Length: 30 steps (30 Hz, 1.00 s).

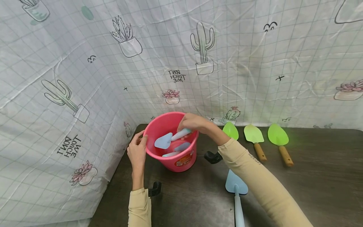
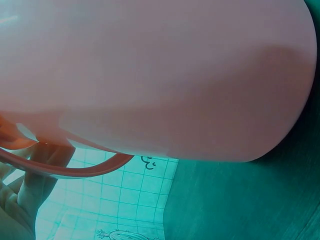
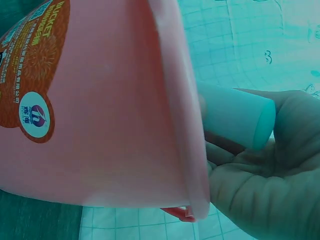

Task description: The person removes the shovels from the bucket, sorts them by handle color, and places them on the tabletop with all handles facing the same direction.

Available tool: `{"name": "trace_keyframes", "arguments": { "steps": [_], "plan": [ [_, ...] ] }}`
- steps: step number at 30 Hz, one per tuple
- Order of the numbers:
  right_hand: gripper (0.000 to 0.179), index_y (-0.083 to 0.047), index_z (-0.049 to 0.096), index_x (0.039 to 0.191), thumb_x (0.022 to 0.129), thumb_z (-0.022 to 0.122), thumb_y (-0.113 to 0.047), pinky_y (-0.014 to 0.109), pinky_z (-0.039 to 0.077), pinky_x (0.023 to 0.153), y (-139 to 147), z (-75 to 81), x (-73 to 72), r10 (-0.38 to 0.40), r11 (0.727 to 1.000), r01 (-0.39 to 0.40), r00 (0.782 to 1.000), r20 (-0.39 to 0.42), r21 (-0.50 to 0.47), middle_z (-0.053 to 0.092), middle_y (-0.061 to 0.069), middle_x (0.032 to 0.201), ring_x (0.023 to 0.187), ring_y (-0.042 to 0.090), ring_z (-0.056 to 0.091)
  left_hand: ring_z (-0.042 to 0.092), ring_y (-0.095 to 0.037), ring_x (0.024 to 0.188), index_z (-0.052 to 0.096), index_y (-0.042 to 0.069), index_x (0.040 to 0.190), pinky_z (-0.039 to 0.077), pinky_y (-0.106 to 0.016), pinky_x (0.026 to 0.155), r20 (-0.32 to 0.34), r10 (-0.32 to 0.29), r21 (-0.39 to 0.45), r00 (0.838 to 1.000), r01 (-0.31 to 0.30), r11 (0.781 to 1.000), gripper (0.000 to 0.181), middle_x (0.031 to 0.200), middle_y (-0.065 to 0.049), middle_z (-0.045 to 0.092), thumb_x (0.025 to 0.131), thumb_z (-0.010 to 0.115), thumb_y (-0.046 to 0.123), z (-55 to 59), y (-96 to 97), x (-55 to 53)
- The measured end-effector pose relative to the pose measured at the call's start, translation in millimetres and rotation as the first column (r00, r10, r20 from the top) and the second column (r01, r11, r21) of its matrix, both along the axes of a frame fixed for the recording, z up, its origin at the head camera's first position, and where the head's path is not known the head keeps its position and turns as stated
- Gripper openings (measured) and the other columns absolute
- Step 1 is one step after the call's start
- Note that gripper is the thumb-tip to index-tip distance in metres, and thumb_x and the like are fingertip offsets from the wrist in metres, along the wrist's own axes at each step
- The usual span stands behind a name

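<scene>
A pink bucket (image 1: 167, 162) stands on the table's left part. At its left rim, my left hand (image 1: 137, 151) holds on, thumb over the edge; the left wrist view shows the fingers by the bucket's curved pink handle (image 2: 85, 172). Over the bucket's mouth, my right hand (image 1: 194, 122) grips a light blue hand trowel (image 1: 163, 141) by its pale handle, blade pointing left. That handle's teal end (image 3: 264, 125) pokes out of the palm in the right wrist view. Beneath it, more blue tools (image 1: 182, 147) lie inside the bucket, partly hidden by the front rim.
Right of the bucket lies another blue trowel (image 1: 236, 186), its handle toward me. Farther back are two green trowels with wooden handles (image 1: 253, 134) (image 1: 278, 135), plus a green blade (image 1: 231, 130) partly covered by my right arm. A patterned curtain (image 1: 255, 78) borders the dark table (image 1: 320, 176).
</scene>
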State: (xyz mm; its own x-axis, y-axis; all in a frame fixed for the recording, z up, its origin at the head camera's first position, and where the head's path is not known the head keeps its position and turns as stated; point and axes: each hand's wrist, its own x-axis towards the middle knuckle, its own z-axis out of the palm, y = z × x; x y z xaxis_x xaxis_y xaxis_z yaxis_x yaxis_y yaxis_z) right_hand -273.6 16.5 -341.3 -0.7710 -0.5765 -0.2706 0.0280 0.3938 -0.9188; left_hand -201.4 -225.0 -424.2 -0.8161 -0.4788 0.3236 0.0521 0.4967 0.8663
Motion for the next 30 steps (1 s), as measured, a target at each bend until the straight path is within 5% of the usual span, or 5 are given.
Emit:
{"name": "trace_keyframes", "arguments": {
  "steps": [12,22,30],
  "plan": [
    [0.022,0.012,0.074,0.103,0.094,0.063,-0.005,0.026,0.055,0.064,9,1.7,2.0,-0.141,0.972,0.166,0.978,0.151,-0.168,0.071,0.014,0.078,0.068,0.021,0.069,0.066,-0.028,0.077,0.077,0.013,0.124,0.044,-0.032,0.065,0.008,-0.017,0.013,1.000,0.017,1.000,0.032,0.097,-0.014,0.077,0.099,0.062,0.026,-0.7,-1.4,0.6],
    [0.022,0.011,0.073,0.105,0.097,0.062,-0.006,0.028,0.055,0.066,12,4.1,3.6,-0.181,0.955,0.213,0.970,0.162,-0.205,0.072,0.016,0.080,0.065,0.019,0.068,0.067,-0.029,0.079,0.077,0.012,0.123,0.044,-0.035,0.068,0.004,-0.022,0.010,1.000,0.022,1.000,0.031,0.097,-0.015,0.077,0.099,0.064,0.027,-1.6,-3.0,0.7],
    [0.034,0.016,0.067,0.121,0.098,0.061,-0.008,0.032,0.057,0.073,13,4.0,3.3,-0.202,0.944,0.239,0.964,0.176,-0.229,0.072,0.016,0.087,0.070,0.024,0.070,0.066,-0.028,0.077,0.076,0.012,0.123,0.043,-0.033,0.066,-0.004,-0.028,0.004,1.000,0.028,1.000,0.031,0.097,-0.015,0.077,0.099,0.064,0.026,-2.2,-4.0,1.3]
  ]
}}
